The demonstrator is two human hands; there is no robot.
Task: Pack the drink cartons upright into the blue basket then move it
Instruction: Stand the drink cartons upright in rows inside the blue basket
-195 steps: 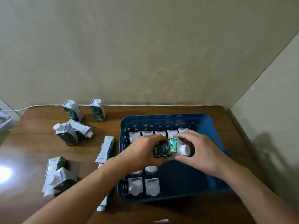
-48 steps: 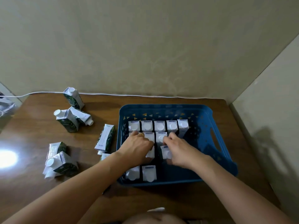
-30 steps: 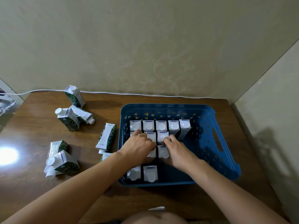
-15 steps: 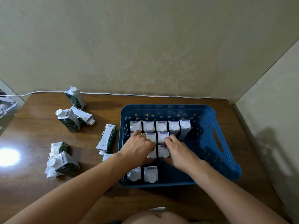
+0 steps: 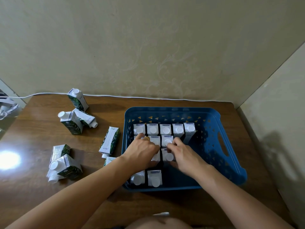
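Both hands, left (image 5: 143, 151) and right (image 5: 183, 154), fingers curled on upright cartons (image 5: 166, 141) inside blue basket (image 5: 214, 164) on table (image 5: 41, 134).

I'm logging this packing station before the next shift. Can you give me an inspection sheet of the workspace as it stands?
Surface: brown wooden table, glare spot at its left edge.
Job's things: blue basket holds upright cartons, its right side bare; loose cartons left of it, several lying down.
Clutter: nothing seen.
Hands: left hand and right hand both inside the basket, fingers on the middle cartons.
Cables: white cable along the table's far edge.
Surroundings: beige patterned wall behind, plain wall at right.
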